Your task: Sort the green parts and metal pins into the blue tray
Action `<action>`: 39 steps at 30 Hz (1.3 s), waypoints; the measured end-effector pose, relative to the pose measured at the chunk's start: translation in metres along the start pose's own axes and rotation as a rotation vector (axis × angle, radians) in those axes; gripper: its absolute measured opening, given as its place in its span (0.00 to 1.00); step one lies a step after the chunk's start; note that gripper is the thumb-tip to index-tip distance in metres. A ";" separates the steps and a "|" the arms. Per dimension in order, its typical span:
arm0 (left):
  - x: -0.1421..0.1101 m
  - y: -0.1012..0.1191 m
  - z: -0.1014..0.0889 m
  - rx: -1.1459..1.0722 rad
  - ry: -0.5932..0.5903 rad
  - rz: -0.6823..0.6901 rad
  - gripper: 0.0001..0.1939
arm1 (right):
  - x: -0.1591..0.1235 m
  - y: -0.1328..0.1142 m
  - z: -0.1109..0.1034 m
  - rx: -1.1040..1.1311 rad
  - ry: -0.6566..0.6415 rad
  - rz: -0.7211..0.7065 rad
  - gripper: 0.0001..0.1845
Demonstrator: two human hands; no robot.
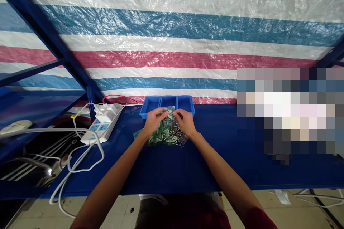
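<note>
Between my two hands is a small clear plastic bag (169,109) with little greenish pieces showing through it. My left hand (156,118) pinches its left side, thumb against fingertips. On the other side my right hand (184,118) pinches the bag's right edge. Below lies a pile of small green pieces (157,136), partly on clear plastic. Thin metal screw- or nail-like pins (176,135) lie over its right part. Just behind my hands stands a blue three-compartment tray (144,108), whose front is partly hidden by them.
A white power strip (107,134) with plugged-in chargers (105,113) is at the left, and looped white cables (100,150) hang over the blue table's (172,175) front edge. Striped plastic sheeting (172,57) rises behind. A pixelated area covers the right side.
</note>
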State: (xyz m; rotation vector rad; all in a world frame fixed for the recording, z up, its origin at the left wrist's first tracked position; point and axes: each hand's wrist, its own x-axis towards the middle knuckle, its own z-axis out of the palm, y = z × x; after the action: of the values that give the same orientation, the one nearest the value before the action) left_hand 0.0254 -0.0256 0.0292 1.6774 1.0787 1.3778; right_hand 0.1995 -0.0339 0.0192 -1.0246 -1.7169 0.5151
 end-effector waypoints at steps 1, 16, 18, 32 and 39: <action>0.001 0.001 0.000 -0.008 -0.003 -0.006 0.18 | 0.001 -0.001 -0.001 -0.014 -0.012 -0.013 0.19; -0.017 0.011 0.007 -0.024 0.035 -0.043 0.20 | -0.018 0.004 -0.013 -0.250 -0.079 -0.218 0.18; -0.019 0.010 0.005 -0.005 0.014 -0.018 0.22 | -0.014 0.003 -0.012 -0.249 -0.054 -0.237 0.18; -0.012 0.005 -0.002 0.408 0.196 0.392 0.13 | 0.001 -0.005 -0.001 -0.215 0.027 -0.206 0.19; 0.001 0.006 -0.002 0.382 0.062 0.317 0.15 | 0.006 0.002 0.000 -0.202 0.031 -0.182 0.19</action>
State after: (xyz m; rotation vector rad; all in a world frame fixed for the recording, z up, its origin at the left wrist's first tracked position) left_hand 0.0241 -0.0272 0.0358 2.1694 1.2071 1.4942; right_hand 0.1998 -0.0275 0.0210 -0.9989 -1.8402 0.2107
